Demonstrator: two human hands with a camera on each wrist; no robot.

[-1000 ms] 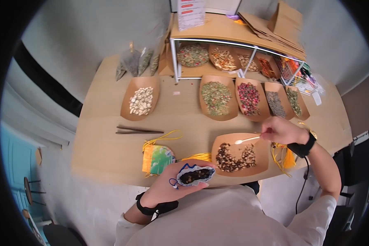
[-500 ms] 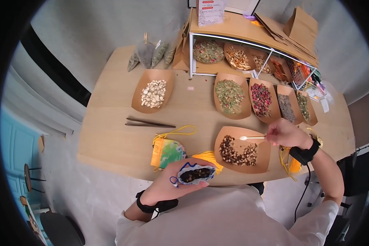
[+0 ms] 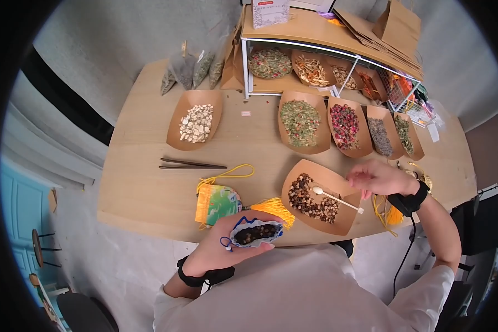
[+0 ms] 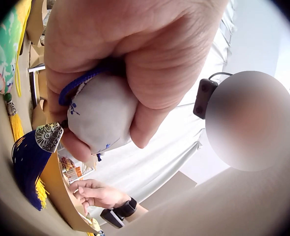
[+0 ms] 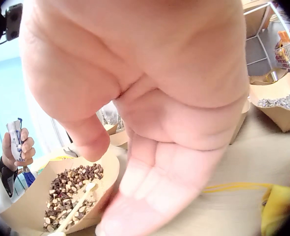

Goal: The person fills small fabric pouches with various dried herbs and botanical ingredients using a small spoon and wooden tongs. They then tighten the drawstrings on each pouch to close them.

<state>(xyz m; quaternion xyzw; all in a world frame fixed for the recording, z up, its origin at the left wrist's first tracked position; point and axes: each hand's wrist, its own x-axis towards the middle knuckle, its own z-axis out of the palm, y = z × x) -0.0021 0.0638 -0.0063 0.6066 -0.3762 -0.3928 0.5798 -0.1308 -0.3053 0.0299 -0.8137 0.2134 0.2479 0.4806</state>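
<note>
My left hand point(image 3: 227, 240) grips a small white pouch point(image 4: 103, 113) with blue print and a blue cord; in the head view its mouth is open and dark bits show inside. A navy tassel point(image 4: 34, 152) hangs from it. My right hand point(image 3: 383, 178), fingers loosely bent and holding nothing, hovers at the right edge of a paper tray point(image 3: 343, 221) of brown and tan pieces. A small light spoon point(image 3: 337, 199) lies across that tray, its handle end over the right rim. In the right wrist view the spoon point(image 5: 75, 211) is apart from the fingers.
A green-yellow pouch point(image 3: 224, 205) and dark tweezers point(image 3: 193, 164) lie left of the tray. Behind stand trays of white slices point(image 3: 196, 123), green herbs point(image 3: 300, 123) and rosebuds point(image 3: 345, 126). A shelf point(image 3: 315, 33) is at the back; yellow tassels point(image 3: 392, 214) lie at right.
My right hand has let go of the spoon, which now rests on the tray. The tray has turned slightly. My left hand still grips the white pouch.
</note>
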